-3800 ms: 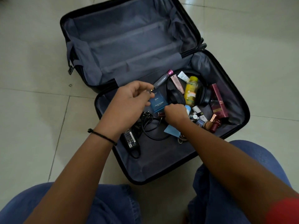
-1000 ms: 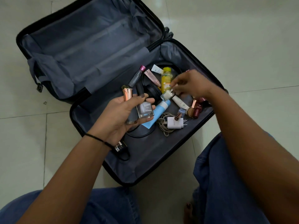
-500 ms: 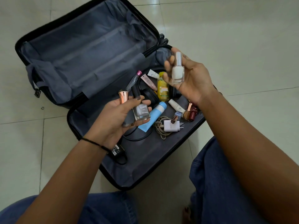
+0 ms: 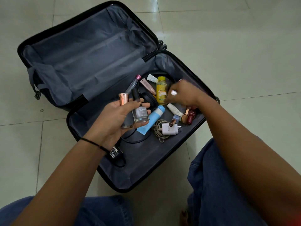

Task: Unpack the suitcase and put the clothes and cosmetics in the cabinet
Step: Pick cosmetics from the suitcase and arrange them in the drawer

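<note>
Above the near half of the open black hard-shell suitcase with grey lining (image 4: 146,168), the left hand (image 4: 117,121) is gripping two upright bottles side by side: a square glass nail-polish bottle of grey lacquer with a black cap (image 4: 140,114) and a dark bottle with a rose-gold cap (image 4: 123,99). The right hand (image 4: 184,93) is reaching down among the loose items with its fingers curled. A small white object (image 4: 174,92) is showing between them, so it appears to be held, though blur is hiding what it is.

Judging by this, the unpacking is well along but not finished. No clothes are showing in either half, and the half beyond both hands is showing only lining. The cosmetics are being gathered into the hands, and none can be seen reaching the cabinet, which is out of view.

Plenty is waiting:
- Just beside the right fingertips, a yellow plastic bottle (image 4: 161,90) is lying.
- Below the right hand, a white tube (image 4: 175,110) and dark red lipstick cases (image 4: 191,117) are resting.
- Just beyond the left fingertips, a light blue tube (image 4: 154,118) is lying.
- Past the left hand, a clear vial with a pink cap (image 4: 133,84) is lying.

Non-cosmetic things are also sitting there: black headphones (image 4: 146,98) and a white plug charger with its coiled cable (image 4: 169,128).
</note>
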